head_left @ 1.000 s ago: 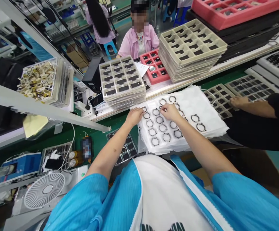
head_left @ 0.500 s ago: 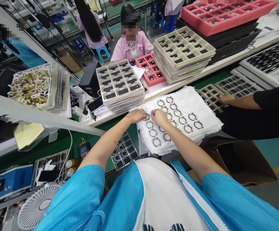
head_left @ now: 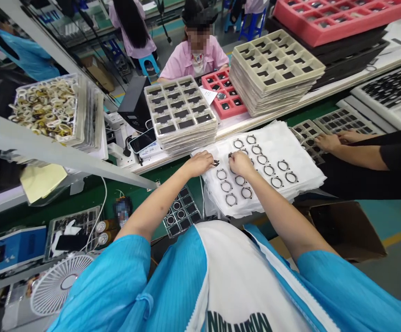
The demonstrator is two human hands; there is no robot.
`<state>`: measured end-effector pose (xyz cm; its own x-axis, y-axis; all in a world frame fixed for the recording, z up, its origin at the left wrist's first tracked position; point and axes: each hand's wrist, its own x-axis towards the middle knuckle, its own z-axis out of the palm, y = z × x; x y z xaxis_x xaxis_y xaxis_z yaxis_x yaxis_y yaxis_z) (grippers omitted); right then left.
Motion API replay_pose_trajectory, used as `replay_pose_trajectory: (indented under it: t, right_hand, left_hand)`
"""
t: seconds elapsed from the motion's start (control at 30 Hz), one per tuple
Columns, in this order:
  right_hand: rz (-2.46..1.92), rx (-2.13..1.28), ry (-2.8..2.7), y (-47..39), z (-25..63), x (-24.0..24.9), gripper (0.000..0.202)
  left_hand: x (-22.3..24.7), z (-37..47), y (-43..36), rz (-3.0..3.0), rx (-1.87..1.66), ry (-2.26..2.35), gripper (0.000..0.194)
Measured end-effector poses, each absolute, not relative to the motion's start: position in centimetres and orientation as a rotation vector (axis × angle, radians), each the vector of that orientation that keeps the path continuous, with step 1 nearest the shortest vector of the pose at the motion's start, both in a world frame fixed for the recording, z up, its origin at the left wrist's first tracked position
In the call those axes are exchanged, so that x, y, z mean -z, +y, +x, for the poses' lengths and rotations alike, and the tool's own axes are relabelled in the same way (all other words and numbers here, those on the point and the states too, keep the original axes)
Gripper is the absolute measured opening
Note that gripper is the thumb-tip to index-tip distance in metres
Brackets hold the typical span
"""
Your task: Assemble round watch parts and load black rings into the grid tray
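A white sheet stack (head_left: 304, 177) lies in front of me, with several round metal rings (head_left: 231, 199) in rows on it. At its upper left edge my left hand (head_left: 200, 163) is closed on a dark ring that sticks out past the fingertips, seen edge-on. My right hand (head_left: 241, 163) is closed over the sheet, with a small dark piece of a ring showing at its fingertips. Below my left forearm stands a dark compartment tray (head_left: 185, 210) with rings in some cells.
Tray stacks (head_left: 182, 108) (head_left: 276, 60) and a red tray (head_left: 230, 108) line the bench ahead. A co-worker's hands (head_left: 330, 142) are over trays at the right. A metal post (head_left: 65, 154) crosses the left; a fan (head_left: 62, 283) stands lower left.
My left hand has lifted slightly with the ring in it. A second hand of the co-worker has come into view at the right. The whole view has shifted a little.
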<state>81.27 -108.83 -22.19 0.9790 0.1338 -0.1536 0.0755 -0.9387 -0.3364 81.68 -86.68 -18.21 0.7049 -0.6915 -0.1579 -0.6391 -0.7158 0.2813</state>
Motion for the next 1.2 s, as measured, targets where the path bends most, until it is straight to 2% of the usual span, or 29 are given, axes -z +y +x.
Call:
replay_pose_trajectory:
  t: [0.1,0.2,0.3,0.37,0.53,0.67,0.87,1.03,1.2]
  right_hand:
    - [-2.649,-0.151,-0.121,-110.0,79.9,22.3,0.028]
    - [-2.494,-0.111,-0.296,-108.6,77.7,22.5,0.021]
    - [-2.376,-0.227,-0.676,-103.9,74.9,23.0,0.019]
    - [-2.366,-0.358,-0.934,-99.6,73.4,23.5,0.022]
    - [-2.584,-0.645,-1.263,-89.3,73.4,27.5,0.030]
    - [-2.653,-0.693,-1.255,-85.2,76.1,32.8,0.037]
    - [-2.738,-0.627,-1.154,-86.1,75.8,37.8,0.042]
    - [-2.735,-0.627,-1.131,-87.8,71.5,38.9,0.043]
    - [-2.711,-0.659,-1.052,-88.0,71.2,39.2,0.043]
  left_hand:
    - [18.9,76.6,-82.2,2.698,0.121,-0.738,0.025]
    - [21.2,69.8,-75.9,2.757,0.023,-0.236,0.026]
    - [24.3,63.0,-70.5,2.813,0.109,0.214,0.026]
    - [26.3,59.7,-68.5,2.827,0.229,0.342,0.025]
    - [29.9,58.0,-69.8,2.798,0.440,0.343,0.023]
    - [32.4,59.1,-73.2,2.771,0.523,0.135,0.027]
    - [34.5,57.4,-73.4,2.747,0.483,0.068,0.027]
    - [35.0,57.5,-70.4,2.755,0.433,0.148,0.027]
    - [34.9,59.2,-70.3,2.805,0.411,0.038,0.029]
